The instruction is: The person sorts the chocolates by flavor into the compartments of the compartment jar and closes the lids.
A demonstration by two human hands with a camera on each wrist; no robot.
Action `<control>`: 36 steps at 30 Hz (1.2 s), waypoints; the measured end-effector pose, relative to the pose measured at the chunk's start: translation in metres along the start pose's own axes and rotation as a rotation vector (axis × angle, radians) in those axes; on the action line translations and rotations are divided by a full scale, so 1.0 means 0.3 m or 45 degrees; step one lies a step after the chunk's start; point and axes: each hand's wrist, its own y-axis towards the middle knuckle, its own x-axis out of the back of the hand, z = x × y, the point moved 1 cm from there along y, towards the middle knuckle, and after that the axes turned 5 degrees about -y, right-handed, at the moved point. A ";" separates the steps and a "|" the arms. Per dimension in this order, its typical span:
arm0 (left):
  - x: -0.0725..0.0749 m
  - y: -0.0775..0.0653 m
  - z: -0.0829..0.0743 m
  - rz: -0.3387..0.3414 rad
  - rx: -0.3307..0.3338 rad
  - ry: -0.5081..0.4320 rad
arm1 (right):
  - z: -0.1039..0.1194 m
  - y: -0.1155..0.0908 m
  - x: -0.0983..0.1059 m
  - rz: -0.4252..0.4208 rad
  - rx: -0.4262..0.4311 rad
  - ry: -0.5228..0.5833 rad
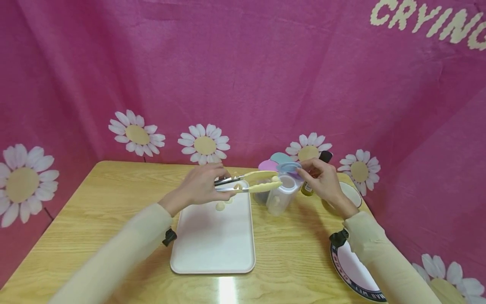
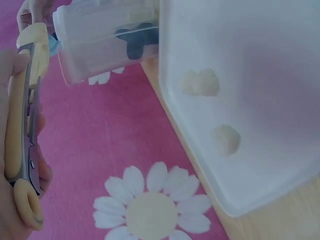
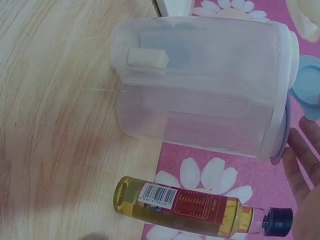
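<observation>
Bottle (image 3: 185, 206) beside clear container (image 3: 205, 102); sleeve (image 1: 383, 253) partly hides plate (image 1: 351, 267).

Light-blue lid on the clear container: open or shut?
Open. The head view shows the light-blue lid raised at the right hand, leaving the round mouth of the clear container uncovered.

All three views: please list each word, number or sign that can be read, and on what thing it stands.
"CRYING": pale letters on the pink cloth, the G cut by the picture edge.
Bottle, red label: small print, too small to read.
Same bottle, barcode: digits too small to read surely.
Plate, dark rim: pale letters, too blurred to read.
</observation>
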 end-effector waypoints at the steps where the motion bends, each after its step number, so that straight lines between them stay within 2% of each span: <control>1: -0.003 0.013 -0.006 0.002 -0.010 0.000 | 0.000 0.000 0.000 -0.003 0.002 0.002; 6: -0.020 0.067 -0.030 0.019 -0.037 0.023 | 0.001 0.000 -0.003 -0.015 0.019 0.006; 11: -0.038 0.105 -0.040 0.048 -0.028 0.035 | 0.004 0.002 -0.003 -0.026 0.026 0.016; 22: -0.048 0.133 -0.034 0.092 -0.018 0.026 | 0.002 0.002 0.001 -0.016 0.011 -0.003; 29: -0.020 0.115 -0.036 0.113 -0.019 0.030 | -0.002 0.004 -0.001 -0.013 0.002 0.002; 36: 0.047 0.045 0.002 0.079 0.054 0.039 | -0.002 0.005 -0.002 -0.014 -0.004 0.006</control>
